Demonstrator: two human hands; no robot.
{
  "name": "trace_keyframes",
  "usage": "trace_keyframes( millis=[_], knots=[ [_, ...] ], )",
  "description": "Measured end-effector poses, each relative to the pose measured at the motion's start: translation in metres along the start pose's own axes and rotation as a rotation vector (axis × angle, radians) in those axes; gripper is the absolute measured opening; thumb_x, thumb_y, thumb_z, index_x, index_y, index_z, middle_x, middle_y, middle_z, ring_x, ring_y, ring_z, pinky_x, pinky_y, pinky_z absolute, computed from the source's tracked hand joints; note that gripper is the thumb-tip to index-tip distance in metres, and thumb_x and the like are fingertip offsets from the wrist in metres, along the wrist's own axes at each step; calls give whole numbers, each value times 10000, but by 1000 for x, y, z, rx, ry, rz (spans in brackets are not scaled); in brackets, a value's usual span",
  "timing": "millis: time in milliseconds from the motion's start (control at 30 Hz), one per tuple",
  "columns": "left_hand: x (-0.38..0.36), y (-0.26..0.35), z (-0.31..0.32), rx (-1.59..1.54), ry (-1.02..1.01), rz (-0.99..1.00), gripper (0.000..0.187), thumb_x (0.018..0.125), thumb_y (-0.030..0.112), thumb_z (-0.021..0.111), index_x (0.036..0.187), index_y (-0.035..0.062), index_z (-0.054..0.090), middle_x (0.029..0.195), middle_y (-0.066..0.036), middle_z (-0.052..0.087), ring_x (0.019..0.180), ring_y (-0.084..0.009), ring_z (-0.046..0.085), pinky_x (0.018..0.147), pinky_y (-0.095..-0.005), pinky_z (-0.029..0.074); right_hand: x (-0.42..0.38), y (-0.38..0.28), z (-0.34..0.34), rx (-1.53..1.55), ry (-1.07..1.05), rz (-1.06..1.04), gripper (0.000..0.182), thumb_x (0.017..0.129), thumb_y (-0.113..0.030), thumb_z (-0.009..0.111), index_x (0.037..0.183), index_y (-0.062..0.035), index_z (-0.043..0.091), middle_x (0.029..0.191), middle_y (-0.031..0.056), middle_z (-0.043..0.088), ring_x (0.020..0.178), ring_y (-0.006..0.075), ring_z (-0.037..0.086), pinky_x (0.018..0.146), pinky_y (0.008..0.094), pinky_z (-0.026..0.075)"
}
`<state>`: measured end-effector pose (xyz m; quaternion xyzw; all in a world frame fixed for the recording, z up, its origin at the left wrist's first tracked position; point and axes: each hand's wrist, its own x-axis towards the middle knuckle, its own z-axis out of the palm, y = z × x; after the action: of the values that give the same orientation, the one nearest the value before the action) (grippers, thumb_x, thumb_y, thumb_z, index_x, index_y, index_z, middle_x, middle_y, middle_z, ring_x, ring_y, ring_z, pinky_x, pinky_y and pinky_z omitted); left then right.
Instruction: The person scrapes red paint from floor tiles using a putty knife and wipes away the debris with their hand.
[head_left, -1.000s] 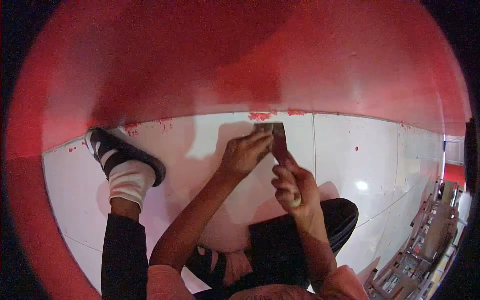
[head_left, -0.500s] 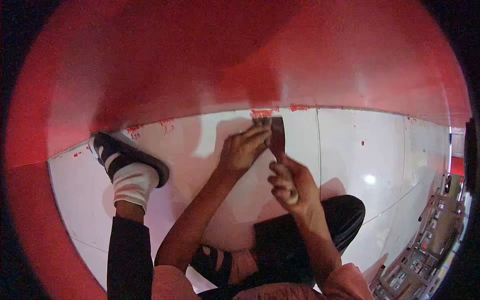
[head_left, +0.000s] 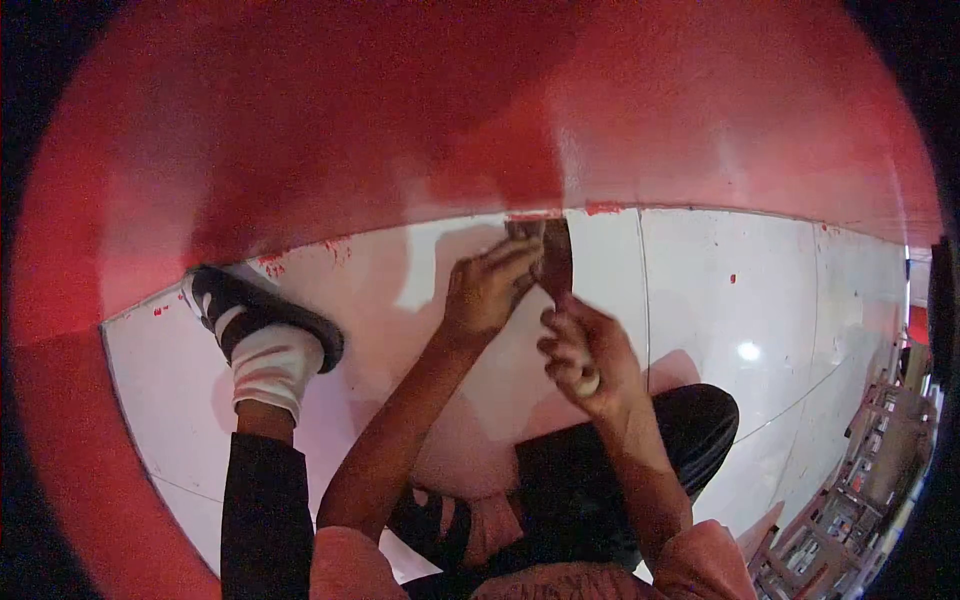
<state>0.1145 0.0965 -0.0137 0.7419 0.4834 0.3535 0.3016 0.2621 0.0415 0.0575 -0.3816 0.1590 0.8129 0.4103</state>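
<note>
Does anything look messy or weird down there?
Yes. Red smears dot the white floor along the foot of the red wall, and one red spot sits farther out. They stand out against the pale tiles, perhaps stray paint.

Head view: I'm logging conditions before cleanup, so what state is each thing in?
Flat-bladed tool: held, broad edge at the wall's foot.
Right hand: closed around the handle.
Left hand: fingers on the blade.
Wall: red, glossy.
Floor: white, red-marked along the wall.
Left sandal: worn.
Left sock: worn, wrinkled.
</note>
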Motion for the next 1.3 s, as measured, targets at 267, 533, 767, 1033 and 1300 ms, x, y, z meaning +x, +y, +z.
trace_keyframes(
  millis=[267, 533, 767, 1033, 1300],
  knots=[
    [-2, -4, 3, -25, 48, 26, 303, 767, 61, 703, 1069, 74, 681, 1126, -92, 658, 1020, -245, 644, 871, -334, 529, -5, 0, 7, -3, -5, -14, 60, 968, -226, 466, 972, -167, 457, 746, -10, 471, 541, 99, 408, 365, 198, 290],
    [-4, -3, 5, -3, 23, 7, 314, 755, 76, 715, 1068, 77, 678, 1129, -95, 655, 1014, -253, 647, 869, -341, 528, -8, 2, 10, -65, 104, 15, 85, 949, -241, 501, 960, -162, 473, 726, -16, 466, 521, 100, 381, 383, 226, 306],
    [6, 0, 7, -16, 38, -24, 321, 744, 70, 729, 1062, 78, 683, 1083, -84, 677, 1004, -229, 654, 880, -334, 523, -4, -4, -4, 23, -56, 11, 88, 946, -250, 502, 986, -176, 475, 756, 0, 481, 532, 109, 395, 379, 214, 313],
    [13, 6, 8, -22, 30, 1, 286, 761, 60, 706, 1045, 44, 670, 1093, -125, 661, 1006, -256, 651, 853, -348, 534, -9, -5, 15, 41, 46, -27, 148, 974, -273, 452, 907, -142, 463, 682, -9, 419, 512, 108, 377, 354, 214, 291],
    [13, 10, 17, -34, 55, 56, 296, 765, 60, 699, 1058, 45, 658, 1077, -120, 665, 1003, -264, 652, 830, -354, 538, -8, -14, -4, 43, -9, 11, 102, 950, -253, 494, 1009, -170, 489, 744, -1, 490, 504, 111, 412, 369, 211, 329]
  ],
)
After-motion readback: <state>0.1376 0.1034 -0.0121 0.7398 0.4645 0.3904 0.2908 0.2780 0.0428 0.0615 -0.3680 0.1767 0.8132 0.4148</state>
